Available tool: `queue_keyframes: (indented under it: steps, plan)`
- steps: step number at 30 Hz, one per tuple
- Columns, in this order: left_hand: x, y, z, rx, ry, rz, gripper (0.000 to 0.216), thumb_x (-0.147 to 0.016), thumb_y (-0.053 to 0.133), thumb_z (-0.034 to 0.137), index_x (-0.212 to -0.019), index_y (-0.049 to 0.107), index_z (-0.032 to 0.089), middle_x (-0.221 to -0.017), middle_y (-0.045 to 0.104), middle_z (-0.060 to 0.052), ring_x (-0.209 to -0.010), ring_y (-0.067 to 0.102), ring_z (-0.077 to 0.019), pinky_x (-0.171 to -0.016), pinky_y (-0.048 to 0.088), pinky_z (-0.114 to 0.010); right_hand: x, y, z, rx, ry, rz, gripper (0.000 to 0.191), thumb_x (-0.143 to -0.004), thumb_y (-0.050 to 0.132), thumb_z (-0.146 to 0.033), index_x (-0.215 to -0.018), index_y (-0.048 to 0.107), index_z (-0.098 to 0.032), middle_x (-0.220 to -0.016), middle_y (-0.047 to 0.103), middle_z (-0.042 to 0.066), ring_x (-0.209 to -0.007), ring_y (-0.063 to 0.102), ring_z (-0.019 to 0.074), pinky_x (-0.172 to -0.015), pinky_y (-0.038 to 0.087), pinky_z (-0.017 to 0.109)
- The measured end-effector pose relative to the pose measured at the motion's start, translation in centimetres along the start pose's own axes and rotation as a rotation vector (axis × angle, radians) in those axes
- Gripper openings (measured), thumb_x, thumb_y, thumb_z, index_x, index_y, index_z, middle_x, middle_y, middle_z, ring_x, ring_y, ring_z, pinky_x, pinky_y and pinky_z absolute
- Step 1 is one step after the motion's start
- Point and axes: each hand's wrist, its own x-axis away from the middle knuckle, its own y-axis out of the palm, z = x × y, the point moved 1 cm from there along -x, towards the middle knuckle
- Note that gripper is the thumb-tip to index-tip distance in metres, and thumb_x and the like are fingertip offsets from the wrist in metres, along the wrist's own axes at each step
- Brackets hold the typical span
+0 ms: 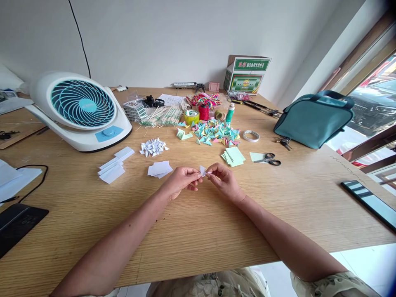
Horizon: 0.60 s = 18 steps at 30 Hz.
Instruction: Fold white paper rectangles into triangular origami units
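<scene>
Between my two hands is a small piece of white paper point(202, 170), partly folded, with a corner sticking up. My left hand point(185, 180) pinches its left side between thumb and fingers. On the other side, my right hand point(224, 180) grips the paper's right edge in a pinch. Both hands are raised just over the wooden table point(192, 231). Left of them lie white paper slips point(160, 169) and a longer stack of white slips point(115, 166). Behind is a heap of small folded white paper pieces point(153, 147). Pale green paper squares point(233, 156) lie beyond my right hand.
A white fan point(83, 109) stands at left. Farther back are colourful folded paper triangles point(216, 131), a tape roll point(251, 136) and wooden sticks point(162, 115). Scissors point(270, 159), a teal bag point(312, 119) and a phone point(369, 204) lie at right.
</scene>
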Motion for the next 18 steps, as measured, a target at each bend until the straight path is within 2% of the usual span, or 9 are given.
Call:
queue_keyframes:
  steps: [3, 18]
  plan:
    - [0.06, 0.16, 0.13, -0.016, 0.007, 0.013, 0.030, -0.070, 0.074, 0.040, -0.072, 0.067, 0.011, -0.072, 0.062, -0.004, -0.057, 0.051, -0.0078, -0.054, 0.051, -0.022, -0.03, 0.04, 0.13, -0.047, 0.019, -0.001, 0.022, -0.087, 0.061, -0.040, -0.086, 0.058, -0.019, -0.080, 0.061, 0.003, -0.071, 0.056, 0.0138, -0.065, 0.047, 0.028]
    - [-0.07, 0.34, -0.09, -0.106, 0.040, 0.036, 0.026, -0.074, 0.069, 0.038, -0.070, 0.065, 0.012, -0.071, 0.064, -0.004, -0.052, 0.050, -0.0070, -0.051, 0.049, -0.022, 0.06, -0.06, -0.16, 0.008, -0.005, 0.011, 0.022, -0.087, 0.060, -0.041, -0.084, 0.059, -0.019, -0.079, 0.060, 0.003, -0.072, 0.056, 0.0147, -0.068, 0.048, 0.029]
